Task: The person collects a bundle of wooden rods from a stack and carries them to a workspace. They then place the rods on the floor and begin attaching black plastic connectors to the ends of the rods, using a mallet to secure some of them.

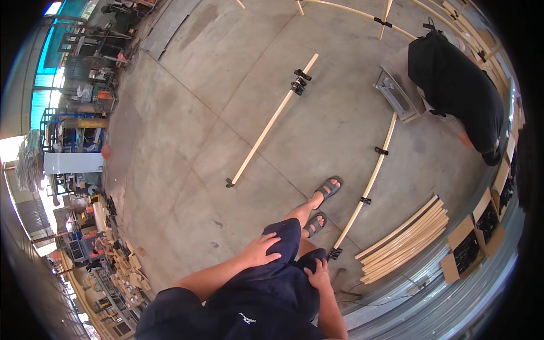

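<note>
My left hand (260, 250) rests on my left thigh, fingers spread over the dark shorts (288, 233). On the other leg lies my right hand (318, 276), fingers apart, holding nothing. Closest to the right hand is a long pale pole (371, 180) on the concrete floor, with black clamps (366, 200) along it and a black fitting (335, 253) at its near end. Farther ahead lies another pale pole (266, 131). It carries a cluster of black clamps (298, 83) near its far end and a small black fitting (229, 183) at its near end.
A stack of pale poles (403, 241) lies at right, beside open cardboard boxes (454, 271) of black parts. A person in dark clothing (450, 73) bends near a grey box-like object (399, 96). Joined poles (362, 12) stretch across the back. Machinery (105, 56) lines the left.
</note>
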### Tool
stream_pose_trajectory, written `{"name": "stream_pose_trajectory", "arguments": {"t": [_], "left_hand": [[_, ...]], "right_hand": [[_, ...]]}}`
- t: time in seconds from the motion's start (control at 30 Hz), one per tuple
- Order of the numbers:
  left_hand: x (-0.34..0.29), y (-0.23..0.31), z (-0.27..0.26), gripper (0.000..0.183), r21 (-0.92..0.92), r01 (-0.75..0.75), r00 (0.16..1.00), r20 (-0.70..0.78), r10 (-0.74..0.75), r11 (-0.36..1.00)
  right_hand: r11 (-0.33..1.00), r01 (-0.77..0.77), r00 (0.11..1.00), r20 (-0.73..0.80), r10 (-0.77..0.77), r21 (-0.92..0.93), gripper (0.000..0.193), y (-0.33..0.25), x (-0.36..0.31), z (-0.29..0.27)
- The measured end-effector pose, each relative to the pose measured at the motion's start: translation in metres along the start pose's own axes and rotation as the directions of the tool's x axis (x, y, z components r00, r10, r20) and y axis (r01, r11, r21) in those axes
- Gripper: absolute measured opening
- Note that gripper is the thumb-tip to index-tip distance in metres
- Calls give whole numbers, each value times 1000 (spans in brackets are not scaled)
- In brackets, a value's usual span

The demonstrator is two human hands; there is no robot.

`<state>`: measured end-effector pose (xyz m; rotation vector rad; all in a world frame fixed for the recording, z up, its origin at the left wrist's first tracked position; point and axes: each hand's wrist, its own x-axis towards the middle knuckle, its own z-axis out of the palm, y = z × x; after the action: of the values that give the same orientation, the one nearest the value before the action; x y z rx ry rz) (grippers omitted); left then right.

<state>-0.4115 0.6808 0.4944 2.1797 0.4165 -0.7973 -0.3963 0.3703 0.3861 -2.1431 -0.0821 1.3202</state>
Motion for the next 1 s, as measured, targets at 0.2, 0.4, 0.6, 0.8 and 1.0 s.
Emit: {"name": "stream_pose_trajectory", "arguments": {"t": [0.2,0.4,0.6,0.8,1.0], "left_hand": [[-57,-53,-10,63,97,38,999,-36,-35,995],[-111,-110,-45,65,329,78,922,335,-193,941],[-91,-229,-89,55,185,-22,938,345,-44,983],[-8,-156,-289,46,-62,-378,907,178,383,924],[-121,68,-509,51,371,-832,453,23,891,414]], "right_hand": [[999,-43,999,-30,44,28,74,-24,-51,49],[987,-145,986,-68,150,74,75,-60,-76,106],[965,-256,965,-74,252,-50,75,-127,-70,151],[974,-160,978,-157,135,-163,53,-177,-57,159],[954,-168,967,-146,209,250,40,-227,-68,139]]}}
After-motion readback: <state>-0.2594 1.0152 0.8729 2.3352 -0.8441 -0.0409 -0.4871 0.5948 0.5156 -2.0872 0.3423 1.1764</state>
